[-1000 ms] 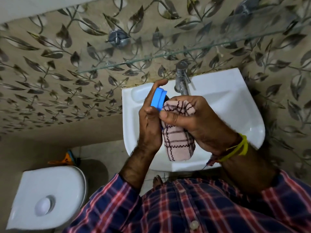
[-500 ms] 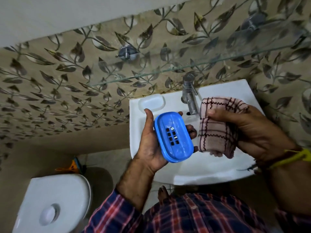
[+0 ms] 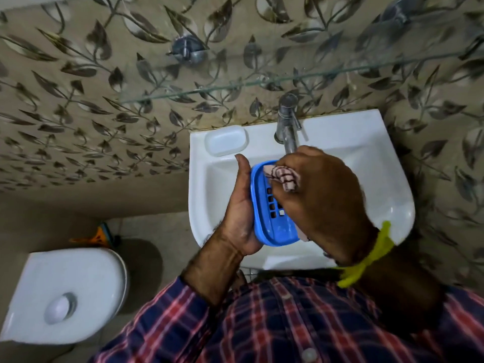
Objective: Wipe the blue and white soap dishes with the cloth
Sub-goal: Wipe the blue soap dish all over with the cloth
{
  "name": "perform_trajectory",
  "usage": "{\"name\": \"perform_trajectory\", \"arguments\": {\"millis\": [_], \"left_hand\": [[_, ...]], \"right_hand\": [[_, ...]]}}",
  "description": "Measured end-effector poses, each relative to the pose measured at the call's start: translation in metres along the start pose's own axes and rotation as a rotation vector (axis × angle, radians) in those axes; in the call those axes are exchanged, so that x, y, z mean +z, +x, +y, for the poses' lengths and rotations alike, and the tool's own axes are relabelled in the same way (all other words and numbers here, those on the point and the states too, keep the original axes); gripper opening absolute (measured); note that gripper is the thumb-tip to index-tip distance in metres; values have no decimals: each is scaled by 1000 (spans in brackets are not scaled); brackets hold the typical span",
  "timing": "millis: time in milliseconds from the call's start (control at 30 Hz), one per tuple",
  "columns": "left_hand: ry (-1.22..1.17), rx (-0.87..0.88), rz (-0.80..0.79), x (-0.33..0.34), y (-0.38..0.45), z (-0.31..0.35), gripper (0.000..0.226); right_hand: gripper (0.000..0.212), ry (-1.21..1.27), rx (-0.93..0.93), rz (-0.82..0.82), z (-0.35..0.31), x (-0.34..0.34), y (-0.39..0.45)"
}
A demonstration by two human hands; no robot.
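Note:
My left hand (image 3: 239, 208) holds the blue soap dish (image 3: 264, 213) over the sink, its slotted inside facing up. My right hand (image 3: 319, 203) presses the pink checked cloth (image 3: 284, 176) into the dish and covers most of its right side. Only a bunched corner of the cloth shows between my fingers. The white soap dish (image 3: 225, 140) lies on the sink's back left corner, apart from both hands.
The white sink (image 3: 377, 163) has a metal tap (image 3: 288, 127) at its back, just beyond my right hand. A glass shelf (image 3: 235, 87) juts from the leaf-patterned wall above. A white toilet cistern (image 3: 65, 294) stands at lower left.
My right hand has brought the cloth from beside the blue dish down into it. The dish has turned from edge-on to lying face up in my left hand.

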State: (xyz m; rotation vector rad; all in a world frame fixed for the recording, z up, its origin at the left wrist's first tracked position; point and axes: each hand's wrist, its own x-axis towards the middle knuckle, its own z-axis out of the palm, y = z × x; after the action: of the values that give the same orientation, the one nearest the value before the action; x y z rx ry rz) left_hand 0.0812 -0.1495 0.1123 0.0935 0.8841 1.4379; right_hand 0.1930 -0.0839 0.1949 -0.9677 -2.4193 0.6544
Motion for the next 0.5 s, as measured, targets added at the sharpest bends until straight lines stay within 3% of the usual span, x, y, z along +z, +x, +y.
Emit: {"name": "perform_trajectory", "arguments": {"millis": [233, 333, 500], "left_hand": [[20, 34, 45, -5, 2, 4, 80], [36, 33, 63, -7, 1, 4, 87], [24, 34, 80, -5, 0, 6, 88]], "right_hand": [[8, 126, -41, -117, -4, 15, 10], [10, 144, -100, -220, -3, 16, 8], [18, 144, -84, -160, -3, 14, 13]]}}
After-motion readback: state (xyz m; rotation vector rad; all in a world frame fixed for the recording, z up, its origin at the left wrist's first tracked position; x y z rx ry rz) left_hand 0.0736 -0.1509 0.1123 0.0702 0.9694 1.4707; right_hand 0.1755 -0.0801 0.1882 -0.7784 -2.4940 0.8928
